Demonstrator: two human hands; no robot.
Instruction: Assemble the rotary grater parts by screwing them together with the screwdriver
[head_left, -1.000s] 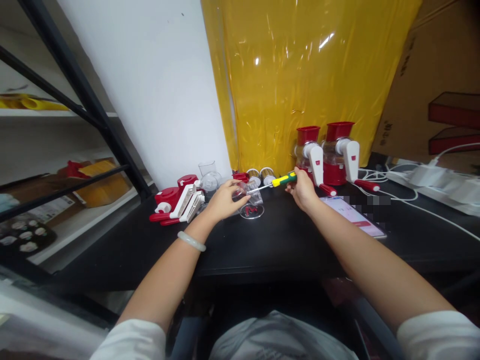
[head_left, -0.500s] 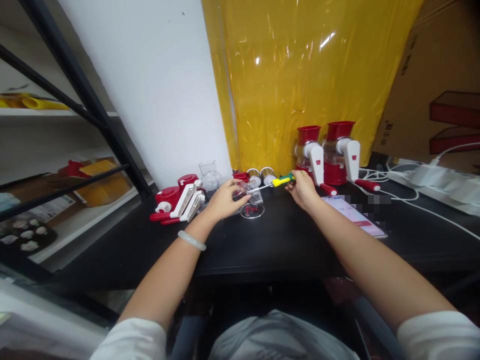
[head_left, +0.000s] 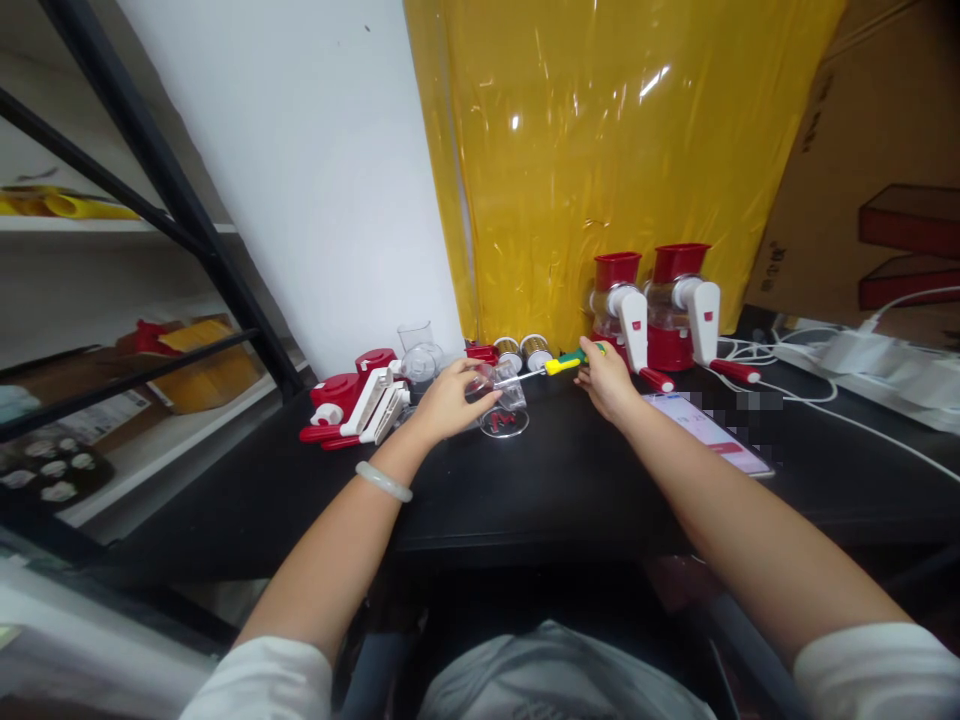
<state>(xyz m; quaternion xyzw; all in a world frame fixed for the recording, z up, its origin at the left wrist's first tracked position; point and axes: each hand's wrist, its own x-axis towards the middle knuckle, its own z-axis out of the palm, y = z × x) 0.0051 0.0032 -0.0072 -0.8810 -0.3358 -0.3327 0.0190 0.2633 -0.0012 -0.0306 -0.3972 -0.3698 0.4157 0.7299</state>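
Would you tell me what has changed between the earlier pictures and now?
The right hand has shifted its fingers slightly on the screwdriver, whose green and yellow handle markings now face differently; it seems to have turned, though which way is unclear. Nothing was taken up or let go. The left hand stays on the clear plastic part, and the smartphone has not moved.

Phone (head_left: 709,430) on tabletop (head_left: 525,495) — white cables (head_left: 814,400) nearby.
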